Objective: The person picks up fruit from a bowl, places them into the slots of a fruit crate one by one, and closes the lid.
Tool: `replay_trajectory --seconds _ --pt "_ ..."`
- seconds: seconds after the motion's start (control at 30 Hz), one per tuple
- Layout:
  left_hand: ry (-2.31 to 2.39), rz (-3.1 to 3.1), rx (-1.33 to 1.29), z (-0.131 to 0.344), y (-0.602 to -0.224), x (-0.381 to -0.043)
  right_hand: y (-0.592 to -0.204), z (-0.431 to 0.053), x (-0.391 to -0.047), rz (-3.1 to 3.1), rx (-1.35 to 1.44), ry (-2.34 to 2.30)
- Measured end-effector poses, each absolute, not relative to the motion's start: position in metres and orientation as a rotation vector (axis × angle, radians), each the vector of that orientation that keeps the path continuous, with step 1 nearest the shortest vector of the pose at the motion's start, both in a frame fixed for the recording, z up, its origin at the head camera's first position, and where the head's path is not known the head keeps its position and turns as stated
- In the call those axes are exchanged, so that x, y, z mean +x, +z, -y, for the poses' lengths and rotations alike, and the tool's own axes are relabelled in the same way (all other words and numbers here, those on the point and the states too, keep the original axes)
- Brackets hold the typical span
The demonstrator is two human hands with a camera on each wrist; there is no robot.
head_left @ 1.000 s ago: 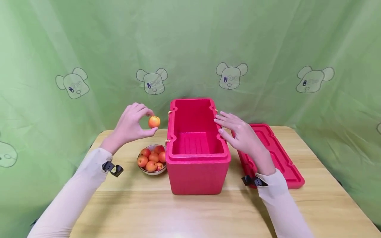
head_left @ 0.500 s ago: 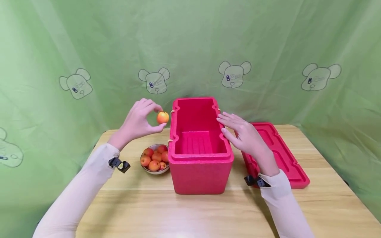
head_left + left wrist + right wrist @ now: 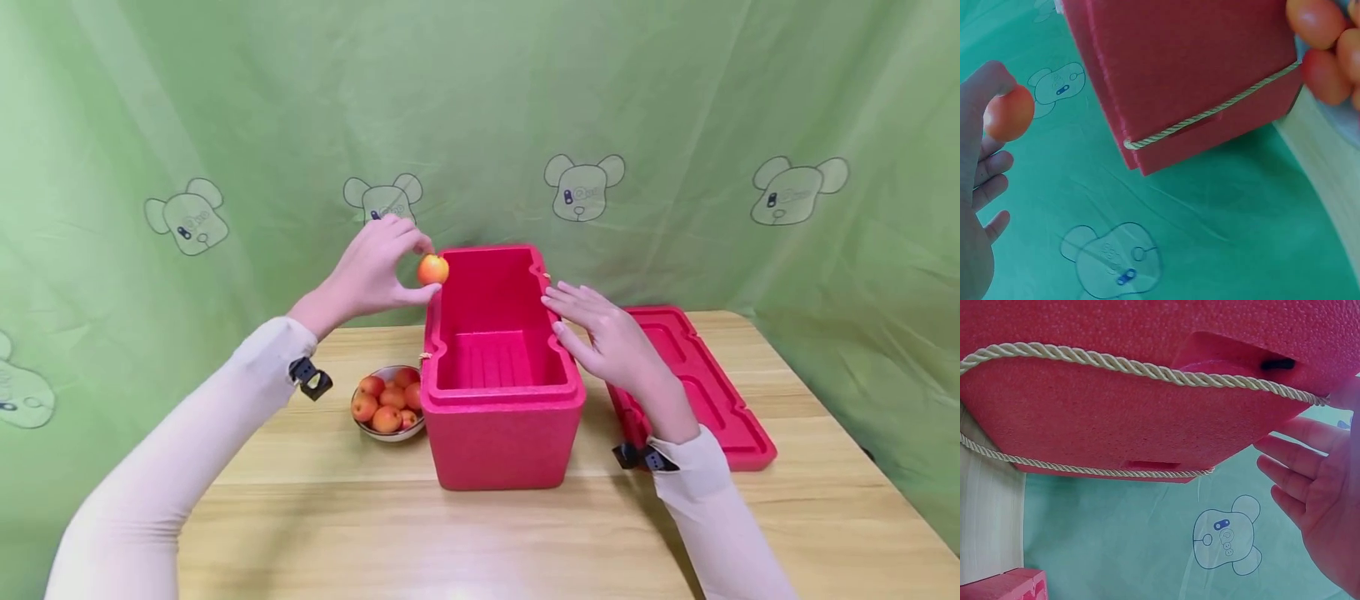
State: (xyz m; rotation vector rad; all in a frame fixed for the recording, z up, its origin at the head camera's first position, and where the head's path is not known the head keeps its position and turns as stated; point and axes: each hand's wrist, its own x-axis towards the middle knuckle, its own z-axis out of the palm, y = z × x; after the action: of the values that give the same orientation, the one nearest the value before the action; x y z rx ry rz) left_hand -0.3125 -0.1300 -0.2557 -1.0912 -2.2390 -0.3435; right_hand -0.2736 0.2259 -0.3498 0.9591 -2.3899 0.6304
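My left hand [image 3: 378, 267] pinches a small red-yellow apple [image 3: 432, 270] between thumb and fingertips, up at the left rim of a red foam cooler box [image 3: 502, 450]. In the left wrist view the same apple [image 3: 1010, 114] is off to one side of the box wall. The box stands lidless, its ridged floor showing. With fingers extended, my right hand [image 3: 611, 333] lies at the box's right rim; the right wrist view shows its fingers [image 3: 1297, 456] spread along the box edge. Left of the box, a bowl [image 3: 388, 437] holds several more such apples [image 3: 386, 419].
To the right lies the red lid [image 3: 712, 417], flat on the wooden table [image 3: 337, 533], partly behind my right forearm. Twisted rope handles [image 3: 1147, 370] run along the box's sides. A green curtain [image 3: 480, 100] with printed bear heads hangs behind the table.
My left hand has carried the apple rightward and up, from beyond the bowl to the box's left rim. The right hand keeps its place at the right rim.
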Motion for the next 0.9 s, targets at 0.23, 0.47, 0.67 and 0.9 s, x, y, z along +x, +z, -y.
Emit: replay_trajectory --seconds 0.23,0.47,0.67,0.9 --pt "-0.245 2.299 -1.100 0.099 -0.232 -0.328 -0.351 -0.224 -0.272 2.401 0.933 0.621" --pt "-0.181 2.354 -1.132 0.068 -0.224 -0.338 -0.351 -0.226 -0.272 2.394 0.924 0.634" --pt "-0.102 2.391 -1.157 0.050 -0.224 -0.346 -0.350 -0.227 -0.271 2.417 0.912 0.647" --pt "0.068 2.498 -1.173 0.042 -0.229 -0.348 -0.351 -0.224 -0.271 2.425 0.907 0.652"
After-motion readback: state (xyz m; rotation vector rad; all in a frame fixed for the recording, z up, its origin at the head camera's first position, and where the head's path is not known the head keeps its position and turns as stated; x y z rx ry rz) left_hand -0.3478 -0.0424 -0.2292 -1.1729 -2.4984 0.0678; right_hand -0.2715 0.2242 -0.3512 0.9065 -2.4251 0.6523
